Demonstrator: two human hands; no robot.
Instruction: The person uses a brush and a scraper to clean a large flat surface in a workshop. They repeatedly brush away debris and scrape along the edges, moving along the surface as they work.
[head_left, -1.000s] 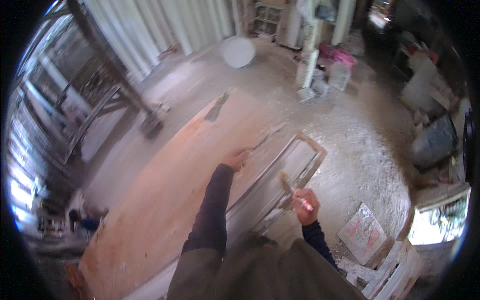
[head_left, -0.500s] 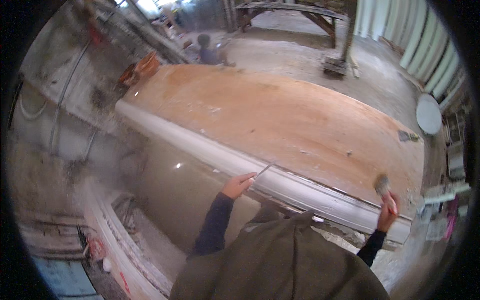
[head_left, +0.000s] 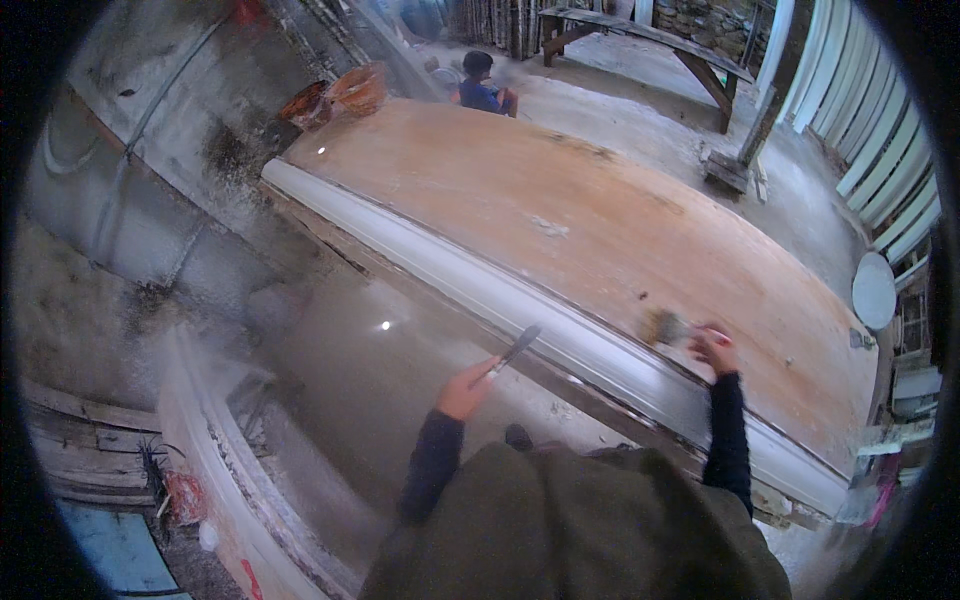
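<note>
My left hand [head_left: 466, 388] is closed round the handle of a putty knife [head_left: 520, 343], its grey blade pointing up over the near side of a long white moulding [head_left: 420, 262]. The moulding runs along the front edge of a wide, orange-brown tabletop [head_left: 600, 215]. My right hand [head_left: 713, 350] grips a paintbrush [head_left: 668, 327] by its handle, over the tabletop just beyond the moulding. The bristles point left and are smeared by motion, so I cannot tell whether they touch the surface.
An orange bag or basket [head_left: 352, 92] stands at the table's far left corner. A small tool [head_left: 860, 340] lies at its right edge. Beyond the table sits a person [head_left: 480, 90], with a wooden bench [head_left: 650, 42] behind. More long mouldings [head_left: 205, 420] lie at lower left.
My right hand has swung the paintbrush leftward and inward, its bristles turning from upward to left. The putty knife stays in my left hand. The whole view has shifted.
</note>
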